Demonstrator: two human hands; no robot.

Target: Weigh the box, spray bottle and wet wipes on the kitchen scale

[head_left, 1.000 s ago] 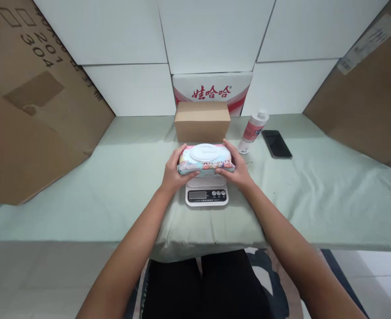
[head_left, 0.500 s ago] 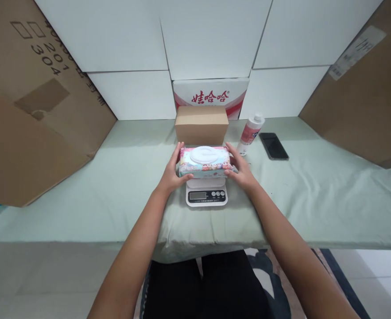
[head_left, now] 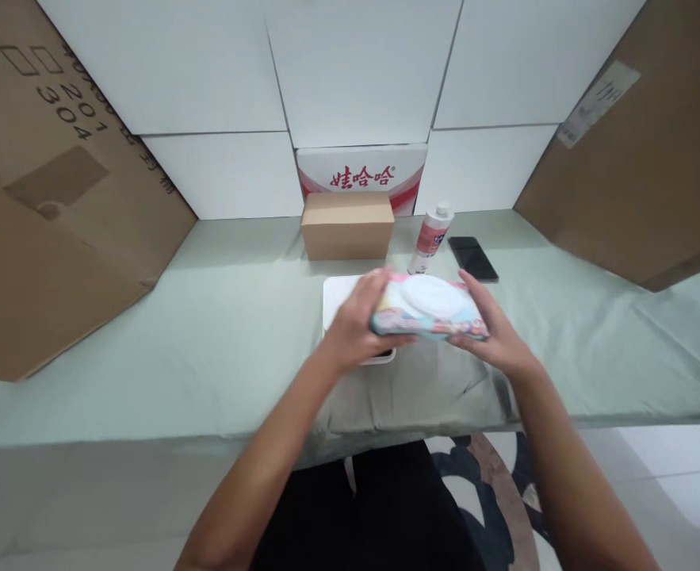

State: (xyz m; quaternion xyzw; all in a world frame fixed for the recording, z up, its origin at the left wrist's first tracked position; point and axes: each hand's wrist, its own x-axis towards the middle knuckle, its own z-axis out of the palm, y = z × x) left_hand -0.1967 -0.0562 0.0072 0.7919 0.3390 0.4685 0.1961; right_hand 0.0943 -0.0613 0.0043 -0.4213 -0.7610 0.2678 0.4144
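A table (head_left: pixel 219 317) under a pale green cloth stands against white wall panels, with big cardboard sheets leaning at both sides. Both hands grip a pack of wet wipes (head_left: pixel 428 307), lifted and tilted, to the right of a white kitchen scale (head_left: pixel 338 292); the left hand (head_left: pixel 358 321) clamps its left end, the right hand (head_left: pixel 491 329) its right end. The scale's display seems hidden behind the left hand. Behind stand a small brown box (head_left: pixel 347 225), a bottle (head_left: pixel 430 238) and a dark phone (head_left: pixel 472 258).
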